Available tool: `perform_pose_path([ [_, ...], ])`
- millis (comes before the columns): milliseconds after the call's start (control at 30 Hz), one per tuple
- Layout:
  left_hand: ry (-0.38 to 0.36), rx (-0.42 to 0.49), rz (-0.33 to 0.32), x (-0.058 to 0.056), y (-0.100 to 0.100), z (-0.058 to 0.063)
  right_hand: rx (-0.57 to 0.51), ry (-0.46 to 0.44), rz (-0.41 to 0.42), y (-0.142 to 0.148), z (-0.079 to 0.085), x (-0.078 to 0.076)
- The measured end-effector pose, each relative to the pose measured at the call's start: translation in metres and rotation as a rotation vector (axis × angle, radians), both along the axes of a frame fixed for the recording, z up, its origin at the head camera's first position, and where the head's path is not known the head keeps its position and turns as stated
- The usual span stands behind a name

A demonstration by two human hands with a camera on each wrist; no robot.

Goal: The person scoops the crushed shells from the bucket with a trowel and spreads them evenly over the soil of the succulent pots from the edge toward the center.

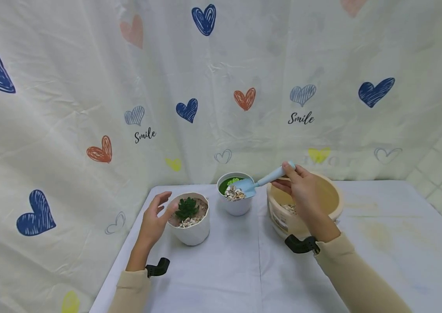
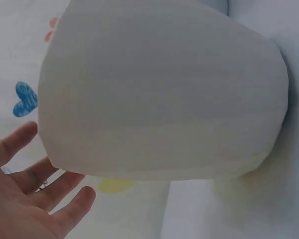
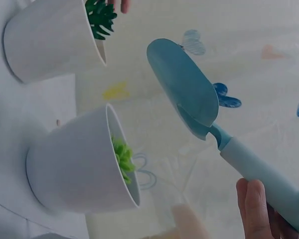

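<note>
My right hand (image 1: 303, 191) grips the handle of a light blue trowel (image 3: 182, 84). A heap of small mixed pebbles (image 1: 234, 193) lies on its blade, which overlaps a small white pot (image 1: 237, 208) in the head view. Inside that pot grows a bright green succulent (image 3: 122, 158). At the left, my left hand (image 1: 156, 219) has its fingers spread at the rim of a larger white pot (image 1: 193, 234). This pot holds a dark green succulent (image 1: 187, 208) in soil, with pebbles along its near side.
Under my right forearm stands a wide cream tub (image 1: 336, 198) with some pebbles inside. A white cloth (image 1: 236, 269) covers the table. Behind it hangs a pale curtain (image 1: 267, 61) printed with hearts, which also runs along the left side.
</note>
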State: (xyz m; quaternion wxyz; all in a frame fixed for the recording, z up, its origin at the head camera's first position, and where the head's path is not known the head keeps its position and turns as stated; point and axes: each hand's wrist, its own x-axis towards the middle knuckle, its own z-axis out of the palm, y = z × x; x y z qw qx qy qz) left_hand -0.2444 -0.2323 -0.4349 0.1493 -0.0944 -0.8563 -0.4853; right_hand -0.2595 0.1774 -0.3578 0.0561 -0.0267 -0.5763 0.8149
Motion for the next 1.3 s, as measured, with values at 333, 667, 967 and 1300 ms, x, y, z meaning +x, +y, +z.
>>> perform_pose_path([
  [333,-0.180,-0.038,-0.072,-0.006,-0.010,-0.027,0.105,-0.024,-0.007,-0.039,-0.006,-0.007],
  [667,-0.260,-0.035,-0.112,-0.010,-0.006,-0.035,0.153,0.034,-0.028,-0.062,-0.016,-0.007],
  [967,-0.269,-0.045,-0.110,-0.009,-0.009,-0.035,0.226,0.060,-0.046,-0.081,-0.022,-0.012],
  [1300,-0.261,-0.024,-0.124,-0.012,-0.012,-0.038,0.256,0.096,-0.057,-0.089,-0.024,-0.012],
])
